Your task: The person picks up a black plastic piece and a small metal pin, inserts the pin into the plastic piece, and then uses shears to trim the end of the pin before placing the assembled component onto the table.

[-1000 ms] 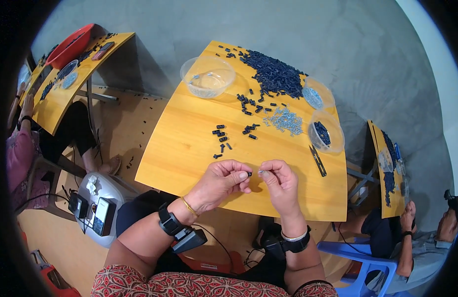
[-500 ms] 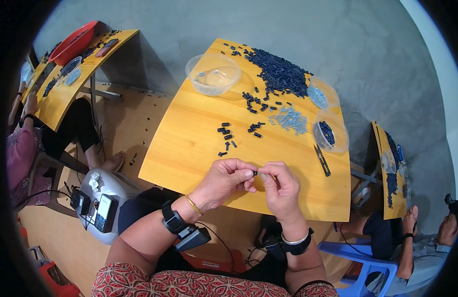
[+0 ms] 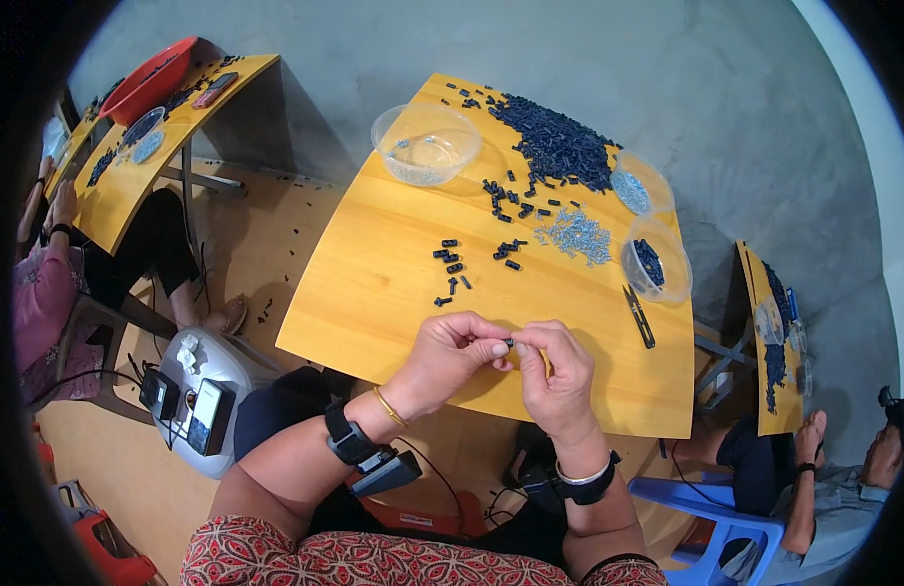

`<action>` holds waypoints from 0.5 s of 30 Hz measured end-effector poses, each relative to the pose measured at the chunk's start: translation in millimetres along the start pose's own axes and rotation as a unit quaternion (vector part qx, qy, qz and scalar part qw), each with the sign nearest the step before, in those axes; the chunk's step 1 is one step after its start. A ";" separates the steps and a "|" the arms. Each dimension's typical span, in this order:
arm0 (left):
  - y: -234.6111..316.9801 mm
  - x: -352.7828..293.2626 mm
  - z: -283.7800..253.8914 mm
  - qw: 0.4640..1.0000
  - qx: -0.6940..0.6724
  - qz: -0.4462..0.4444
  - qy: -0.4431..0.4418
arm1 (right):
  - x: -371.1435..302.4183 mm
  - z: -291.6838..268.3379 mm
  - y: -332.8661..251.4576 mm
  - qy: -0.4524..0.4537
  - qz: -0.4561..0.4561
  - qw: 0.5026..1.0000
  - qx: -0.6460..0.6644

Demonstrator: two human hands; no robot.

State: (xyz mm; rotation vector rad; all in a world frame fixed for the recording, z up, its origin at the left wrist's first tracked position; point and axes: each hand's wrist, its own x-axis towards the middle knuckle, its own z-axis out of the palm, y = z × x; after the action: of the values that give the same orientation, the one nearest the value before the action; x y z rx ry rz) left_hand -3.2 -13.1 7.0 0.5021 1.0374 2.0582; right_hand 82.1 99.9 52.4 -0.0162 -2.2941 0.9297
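Grey wall point(image 3: 618, 59), tan floor point(image 3: 261, 244), blue plastic chair point(image 3: 691, 501)

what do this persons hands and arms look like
No gloves. Above the left hand are a thin gold-coloured bangle and a black strap with a boxy dark device; above the right hand, a silvery bangle and another black strap. The short sleeves are patterned red, black and cream.

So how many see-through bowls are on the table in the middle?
3: the left bowl, by the table's left edge; the far right bowl, with small pale bits; and the near right bowl, with dark pieces.
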 end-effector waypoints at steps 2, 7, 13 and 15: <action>-0.1 -0.7 1.2 0.999 0.032 0.017 -0.002 | 0.5 -0.3 -1.9 0.004 0.002 1.000 -0.008; 0.6 -0.9 2.3 1.000 0.023 0.010 0.016 | -1.6 1.4 2.2 -0.003 -0.014 1.000 -0.008; 2.8 -2.0 1.8 1.000 0.023 0.009 0.018 | -4.1 7.3 0.8 0.002 0.010 0.998 0.061; 1.4 -1.5 0.2 1.000 0.014 0.008 0.017 | -3.2 6.8 -1.5 0.002 0.011 0.997 0.071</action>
State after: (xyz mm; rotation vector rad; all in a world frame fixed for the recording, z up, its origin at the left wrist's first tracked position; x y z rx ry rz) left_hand -2.8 -14.7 8.2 0.4916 1.0869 2.0751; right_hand 81.0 93.8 47.9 0.0173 -2.2228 1.0994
